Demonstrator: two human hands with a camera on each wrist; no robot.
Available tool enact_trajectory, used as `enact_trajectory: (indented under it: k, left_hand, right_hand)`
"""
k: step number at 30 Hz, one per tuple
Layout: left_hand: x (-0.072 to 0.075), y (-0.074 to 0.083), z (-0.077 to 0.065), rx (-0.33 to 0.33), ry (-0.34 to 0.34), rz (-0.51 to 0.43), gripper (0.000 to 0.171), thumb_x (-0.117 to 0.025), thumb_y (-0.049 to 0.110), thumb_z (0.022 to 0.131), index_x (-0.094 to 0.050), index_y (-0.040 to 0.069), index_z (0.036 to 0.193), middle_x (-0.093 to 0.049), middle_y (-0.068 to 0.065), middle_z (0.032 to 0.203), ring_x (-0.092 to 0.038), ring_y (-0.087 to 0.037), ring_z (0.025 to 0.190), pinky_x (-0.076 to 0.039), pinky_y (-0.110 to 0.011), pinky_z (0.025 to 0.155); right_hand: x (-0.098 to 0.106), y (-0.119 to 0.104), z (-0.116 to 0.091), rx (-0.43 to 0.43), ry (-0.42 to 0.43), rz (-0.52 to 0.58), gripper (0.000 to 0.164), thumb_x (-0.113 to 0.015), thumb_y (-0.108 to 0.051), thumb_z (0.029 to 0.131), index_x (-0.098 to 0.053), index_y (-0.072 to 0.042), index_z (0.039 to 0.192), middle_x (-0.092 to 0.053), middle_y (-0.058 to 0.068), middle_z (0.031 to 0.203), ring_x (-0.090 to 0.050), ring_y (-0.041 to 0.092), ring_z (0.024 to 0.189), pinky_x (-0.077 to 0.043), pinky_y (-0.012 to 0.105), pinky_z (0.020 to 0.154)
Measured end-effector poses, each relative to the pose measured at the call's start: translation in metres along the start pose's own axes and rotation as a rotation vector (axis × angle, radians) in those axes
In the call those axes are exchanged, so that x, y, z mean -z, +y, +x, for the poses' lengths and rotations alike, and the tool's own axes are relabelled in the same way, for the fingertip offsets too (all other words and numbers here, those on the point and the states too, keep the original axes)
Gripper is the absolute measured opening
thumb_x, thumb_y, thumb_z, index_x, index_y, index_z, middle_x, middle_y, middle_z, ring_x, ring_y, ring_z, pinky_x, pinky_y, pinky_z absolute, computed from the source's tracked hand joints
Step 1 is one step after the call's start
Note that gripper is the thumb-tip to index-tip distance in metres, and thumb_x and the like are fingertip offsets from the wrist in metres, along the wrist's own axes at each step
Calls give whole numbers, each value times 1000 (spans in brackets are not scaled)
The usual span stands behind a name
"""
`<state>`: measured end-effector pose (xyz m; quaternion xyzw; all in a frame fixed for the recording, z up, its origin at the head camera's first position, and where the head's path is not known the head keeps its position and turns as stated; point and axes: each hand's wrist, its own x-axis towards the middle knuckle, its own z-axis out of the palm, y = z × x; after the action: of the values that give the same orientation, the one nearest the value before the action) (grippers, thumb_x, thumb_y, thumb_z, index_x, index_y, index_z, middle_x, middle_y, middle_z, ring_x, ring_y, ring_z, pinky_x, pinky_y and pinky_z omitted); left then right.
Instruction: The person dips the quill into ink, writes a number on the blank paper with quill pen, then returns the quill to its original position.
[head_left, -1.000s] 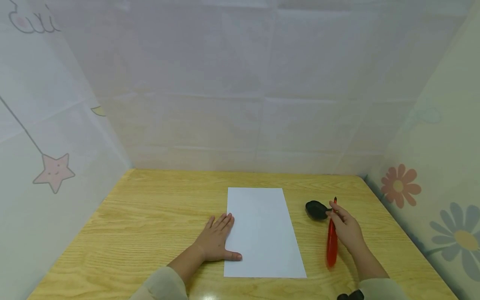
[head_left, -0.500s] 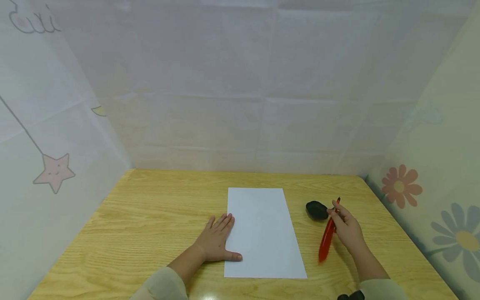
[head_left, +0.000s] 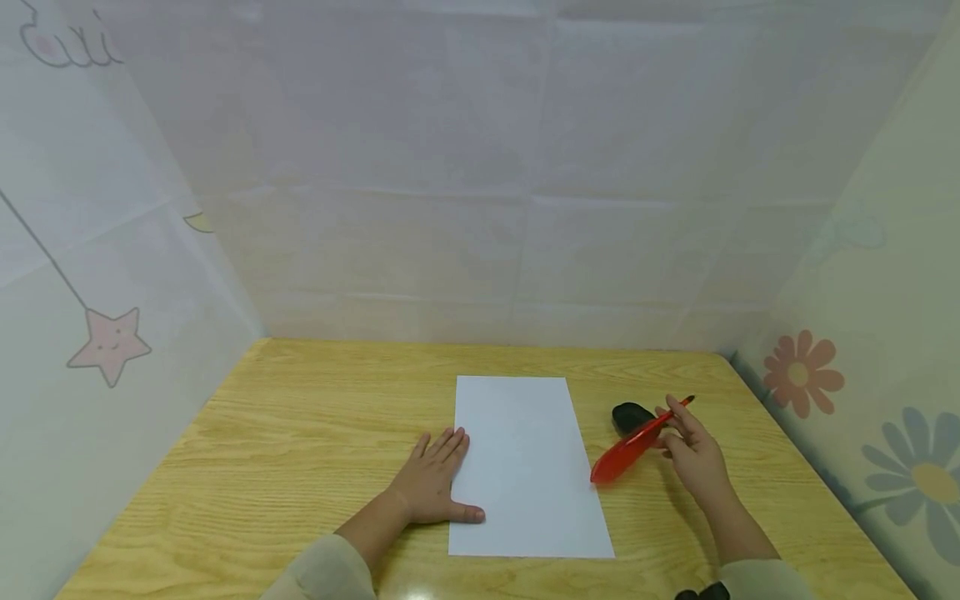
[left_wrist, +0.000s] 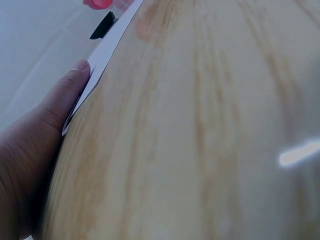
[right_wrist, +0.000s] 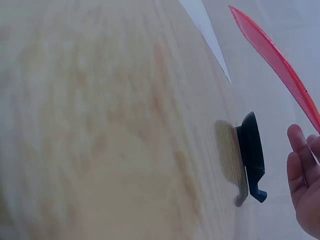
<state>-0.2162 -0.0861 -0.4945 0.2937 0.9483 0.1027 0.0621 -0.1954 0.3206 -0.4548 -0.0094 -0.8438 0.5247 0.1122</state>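
Note:
A white sheet of paper [head_left: 525,467] lies lengthwise on the wooden table. My left hand [head_left: 429,487] rests flat across its left edge, thumb spread onto the sheet. My right hand [head_left: 696,457] pinches a translucent red feather-shaped pen [head_left: 624,457] near its dark tip. The tip points up and to the right, while the broad feather end slants down toward the paper's right edge. In the right wrist view the feather pen [right_wrist: 280,65] rises above the fingers. Just behind it sits a small black dish-like piece [head_left: 628,415] with a bent handle [right_wrist: 259,194], partly covered by the feather.
Wood-grain tabletop [head_left: 300,417] extends on both sides of the sheet. Pale fabric walls [head_left: 480,208] enclose the table at the back and sides, printed with a star and flowers. A black object [head_left: 703,592] shows at the right sleeve.
The feather pen has turned in my right fingers: its broad end swung left and up toward the paper, and its tip moved right. The left hand and paper stayed put.

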Motion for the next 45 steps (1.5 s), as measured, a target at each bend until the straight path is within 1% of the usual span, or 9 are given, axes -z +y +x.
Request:
enact_trajectory:
  k: [7, 13, 21, 23, 27, 30, 32, 39, 45]
  left_hand:
    - [3, 3, -1, 16, -16, 30, 117, -52, 83, 76, -18, 7, 157, -14, -8, 166, -11, -25, 154, -9, -54, 123]
    - [3, 3, -1, 11, -14, 16, 118, -51, 84, 75, -18, 6, 157, -14, -9, 166, -11, -26, 154, -8, -55, 123]
    - [2, 2, -1, 10, -16, 32, 118, -50, 84, 76, -16, 6, 157, -13, -8, 166, -10, -26, 154, -9, -54, 123]
    - [2, 2, 0, 12, -18, 32, 118, -51, 84, 76, -16, 6, 157, -13, -8, 166, -10, -26, 154, -9, -54, 123]
    - [3, 2, -1, 13, -21, 26, 118, -51, 84, 76, -16, 6, 157, -12, -8, 166, -10, -26, 154, -8, -55, 123]
    - [3, 2, -1, 15, -22, 28, 118, -51, 84, 76, -16, 7, 157, -13, -8, 166, -10, -26, 154, -8, -54, 123]
    - [4, 3, -1, 16, -24, 25, 118, -51, 84, 76, -16, 6, 157, -12, -8, 166, -10, -26, 154, -8, -55, 123]
    - [4, 2, 0, 16, -20, 20, 118, -52, 84, 76, -17, 6, 157, -13, -9, 166, -11, -26, 154, -8, -54, 123]
    - [1, 0, 1, 10, -13, 23, 119, -51, 85, 75, -16, 6, 157, -12, -9, 166, -10, -27, 154, -7, -55, 123]
  right_hand:
    - [0, -4, 0, -61, 55, -31, 54, -54, -11, 100, -37, -7, 151, -54, -40, 108, -55, -21, 86, -52, 15, 69]
    - [-1, -6, 0, -106, 97, 81, 49, -61, -10, 97, -47, -1, 143, -61, -37, 96, -60, -18, 84, -50, 8, 68]
    - [-3, -3, 0, -124, 156, 215, 27, -61, -12, 97, -62, -23, 122, -66, -31, 89, -64, -11, 82, -53, 9, 72]
    - [-3, -2, 0, -108, 188, 211, 27, -63, -14, 96, -65, -21, 122, -66, -31, 90, -65, -8, 78, -53, 10, 70]
    - [-1, 0, -3, -118, 150, 86, 36, -58, -31, 99, -60, -20, 134, -57, -40, 96, -61, -8, 80, -45, 8, 74]
    - [2, 0, -3, -199, 82, 32, 50, -52, -47, 99, -53, -20, 141, -52, -43, 97, -58, -9, 87, -38, 13, 79]
    - [2, 1, -2, -251, 86, 47, 56, -53, -51, 97, -52, -18, 142, -54, -42, 95, -59, -8, 87, -37, 16, 80]
    - [-1, 0, -1, -303, 130, 146, 47, -63, -42, 94, -57, -23, 136, -59, -39, 93, -62, -7, 85, -41, 15, 79]
    - [-3, -3, -2, -307, 163, 149, 37, -65, -40, 93, -63, -26, 128, -61, -36, 88, -63, -6, 84, -40, 17, 76]
